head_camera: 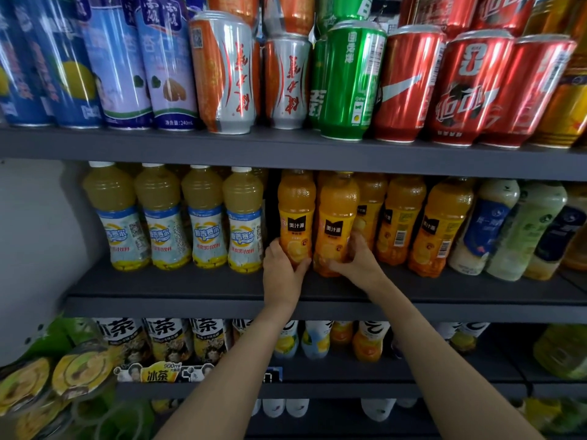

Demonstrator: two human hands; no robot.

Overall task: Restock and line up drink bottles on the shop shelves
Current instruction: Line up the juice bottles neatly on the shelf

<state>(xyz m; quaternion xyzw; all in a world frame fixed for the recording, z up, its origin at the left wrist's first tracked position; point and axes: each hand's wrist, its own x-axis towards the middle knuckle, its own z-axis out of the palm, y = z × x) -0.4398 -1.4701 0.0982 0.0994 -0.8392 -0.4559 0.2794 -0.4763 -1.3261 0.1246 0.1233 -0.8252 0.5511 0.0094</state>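
orange bottles (317, 217) gripped low, left hand (281, 269), right hand (357, 260); shelf edge (190, 306) near.

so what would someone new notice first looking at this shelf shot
Probably the two hands on the middle shelf: the left hand and the right hand each grip an orange juice bottle, the left bottle and the right bottle side by side at the shelf's centre. Next, the shiny cans above, especially the green can and the red cans towards the right.
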